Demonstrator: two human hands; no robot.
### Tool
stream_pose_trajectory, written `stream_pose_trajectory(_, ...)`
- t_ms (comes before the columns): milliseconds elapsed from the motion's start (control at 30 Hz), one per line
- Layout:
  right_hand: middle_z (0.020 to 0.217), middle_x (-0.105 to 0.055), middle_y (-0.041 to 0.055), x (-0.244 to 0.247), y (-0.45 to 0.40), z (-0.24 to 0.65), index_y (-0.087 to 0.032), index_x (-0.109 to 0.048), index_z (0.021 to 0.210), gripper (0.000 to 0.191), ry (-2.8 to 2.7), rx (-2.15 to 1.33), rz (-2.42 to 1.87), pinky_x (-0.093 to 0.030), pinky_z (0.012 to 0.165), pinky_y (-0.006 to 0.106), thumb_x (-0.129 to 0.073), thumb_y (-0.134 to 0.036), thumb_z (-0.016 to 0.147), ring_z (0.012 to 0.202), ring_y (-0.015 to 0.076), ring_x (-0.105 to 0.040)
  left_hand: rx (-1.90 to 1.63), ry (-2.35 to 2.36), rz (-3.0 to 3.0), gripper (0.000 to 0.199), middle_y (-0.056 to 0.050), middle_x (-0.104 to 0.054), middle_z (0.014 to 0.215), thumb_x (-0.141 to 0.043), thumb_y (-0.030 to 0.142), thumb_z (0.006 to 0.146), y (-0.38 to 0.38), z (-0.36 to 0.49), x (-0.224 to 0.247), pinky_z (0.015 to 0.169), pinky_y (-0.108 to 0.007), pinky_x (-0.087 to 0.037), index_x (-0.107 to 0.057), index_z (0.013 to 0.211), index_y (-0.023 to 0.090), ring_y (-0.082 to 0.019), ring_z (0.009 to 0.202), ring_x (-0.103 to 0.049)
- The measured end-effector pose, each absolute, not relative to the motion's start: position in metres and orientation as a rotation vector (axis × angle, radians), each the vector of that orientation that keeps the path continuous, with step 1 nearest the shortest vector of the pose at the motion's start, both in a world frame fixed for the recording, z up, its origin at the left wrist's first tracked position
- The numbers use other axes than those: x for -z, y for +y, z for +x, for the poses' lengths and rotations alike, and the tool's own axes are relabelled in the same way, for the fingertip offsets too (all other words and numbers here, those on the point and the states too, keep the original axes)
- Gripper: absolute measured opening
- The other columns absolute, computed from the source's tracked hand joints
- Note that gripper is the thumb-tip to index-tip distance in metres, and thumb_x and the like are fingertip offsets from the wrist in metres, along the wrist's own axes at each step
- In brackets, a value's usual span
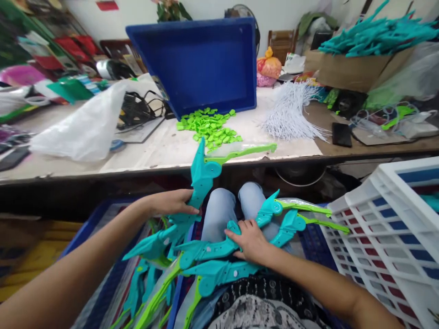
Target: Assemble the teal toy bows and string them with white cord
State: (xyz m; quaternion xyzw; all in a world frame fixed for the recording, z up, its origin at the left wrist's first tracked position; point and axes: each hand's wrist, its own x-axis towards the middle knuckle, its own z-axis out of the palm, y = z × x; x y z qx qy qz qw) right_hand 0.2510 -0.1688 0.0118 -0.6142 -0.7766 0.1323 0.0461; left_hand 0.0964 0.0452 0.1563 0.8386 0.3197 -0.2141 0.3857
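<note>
Left hand (174, 202) grips one teal piece (202, 180) (jutting above), right hand (252, 242) another piece (216, 249) beneath.

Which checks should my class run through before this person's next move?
1. Left hand holding a teal-and-green bow: ok, closed around its teal section.
2. That bow's lower end free of the neighbouring bows: cannot tell, they overlap in view.
3. Right hand gripping both lap bows: cannot tell, fingers curl over the upper one.
4. Lap free of bows: not ok, bows lie across it.
5. Small green plastic pieces gathered on the table: ok, heaped before the blue bin.
</note>
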Motion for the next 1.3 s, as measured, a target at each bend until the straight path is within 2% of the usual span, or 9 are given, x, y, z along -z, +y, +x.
stream_pose_trajectory(233, 0.119, -0.054, 0.0167, -0.020, -0.178, 0.259, -0.029, -0.038, 0.142, 0.074, -2.348, -0.494, -1.898, -0.037, 0.088, 0.046, -0.070, -0.039, 0.076, 0.106, 0.0318, -0.048, 0.755, 0.543, 2.478, 0.044, -0.007, -0.070, 0.082, -0.070, 0.058, 0.066, 0.062, 0.206, -0.115, 0.071, -0.028, -0.046, -0.064, 0.080, 0.016, -0.024, 0.081, -0.064)
stream_pose_trajectory(367, 0.127, -0.051, 0.0174, -0.017, -0.179, 0.266, -0.031, -0.036, 0.144, 0.075, -2.281, -0.530, -1.956, -0.034, 0.095, 0.053, -0.066, -0.049, 0.078, 0.113, 0.0343, -0.046, 0.731, 0.529, 2.717, 0.055, -0.013, -0.069, 0.102, -0.073, 0.054, 0.067, 0.046, 0.247, -0.077, 0.083, -0.035, -0.046, -0.064, 0.106, 0.016, -0.030, 0.094, -0.063)
stream_pose_trajectory(467, 0.130, -0.051, 0.0153, -0.023, -0.177, 0.281, -0.032, -0.039, 0.142, 0.079, -2.307, -0.601, -1.846, -0.034, 0.097, 0.055, -0.060, -0.066, 0.075, 0.116, 0.0348, -0.046, 0.326, 0.575, 2.927, 0.055, -0.016, -0.066, 0.109, -0.069, 0.052, 0.074, 0.030, 0.236, -0.055, 0.102, -0.045, -0.034, -0.060, 0.114, 0.015, -0.031, 0.110, -0.056)
stream_pose_trajectory(533, 0.125, -0.055, 0.0124, -0.035, -0.162, 0.299, -0.029, -0.050, 0.134, 0.061, -2.281, -0.554, -1.746, -0.040, 0.093, 0.047, -0.055, -0.060, 0.083, 0.110, 0.0297, -0.050, -0.040, 0.782, 2.964, 0.053, -0.018, -0.057, 0.126, -0.064, 0.050, 0.080, 0.022, 0.213, -0.042, 0.109, -0.050, -0.025, -0.057, 0.118, 0.015, -0.033, 0.123, -0.046)
stream_pose_trajectory(667, 0.100, -0.063, 0.0121, -0.067, -0.071, 0.344, -0.017, -0.066, 0.113, 0.033, -1.970, -0.052, -1.817, -0.043, 0.086, 0.040, -0.042, -0.033, 0.095, 0.096, 0.0260, -0.051, -0.124, 1.129, 2.780, 0.056, -0.019, -0.046, 0.137, -0.065, 0.040, 0.081, 0.014, 0.171, -0.021, 0.102, -0.050, -0.035, -0.051, 0.131, 0.019, -0.034, 0.124, -0.045)
stream_pose_trajectory(800, 0.117, -0.060, 0.0151, -0.083, 0.042, 0.376, -0.013, -0.066, 0.110, 0.028, -1.884, 0.114, -1.971, -0.039, 0.091, 0.042, -0.054, -0.024, 0.088, 0.105, 0.0293, -0.046, -0.016, 1.065, 2.732, 0.052, -0.014, -0.049, 0.133, -0.058, 0.022, 0.085, 0.008, 0.161, -0.018, 0.099, -0.047, -0.037, -0.047, 0.135, 0.028, -0.030, 0.121, -0.048)
stream_pose_trajectory(900, 0.114, -0.062, 0.0155, -0.081, 0.085, 0.383, -0.013, -0.069, 0.099, 0.022, -1.909, 0.078, -2.089, -0.039, 0.087, 0.041, -0.053, -0.022, 0.086, 0.103, 0.0293, -0.047, -0.026, 1.016, 2.671, 0.055, -0.017, -0.046, 0.137, -0.063, 0.037, 0.084, 0.002, 0.161, -0.022, 0.098, -0.049, -0.037, -0.048, 0.136, 0.028, -0.034, 0.123, -0.046)
stream_pose_trajectory(1000, 0.098, -0.067, 0.0142, -0.075, 0.087, 0.386, -0.012, -0.069, 0.088, 0.022, -1.783, 0.031, -2.089, -0.039, 0.083, 0.036, -0.050, -0.022, 0.086, 0.095, 0.0257, -0.052, -0.074, 0.959, 2.582, 0.058, -0.016, -0.043, 0.141, -0.062, 0.051, 0.082, 0.004, 0.160, -0.022, 0.099, -0.049, -0.038, -0.049, 0.134, 0.029, -0.035, 0.126, -0.044)
stream_pose_trajectory(1300, 0.062, -0.063, 0.0044, -0.079, 0.036, 0.421, -0.016, -0.067, 0.065, 0.022, -1.411, -0.296, -2.334, -0.038, 0.060, 0.027, -0.055, -0.031, 0.076, 0.066, 0.0189, -0.057, 0.155, 1.031, 2.338, 0.088, -0.019, -0.054, 0.130, -0.063, 0.043, 0.081, 0.015, 0.187, -0.026, 0.092, -0.039, -0.044, -0.017, 0.149, 0.010, -0.034, 0.117, -0.054)
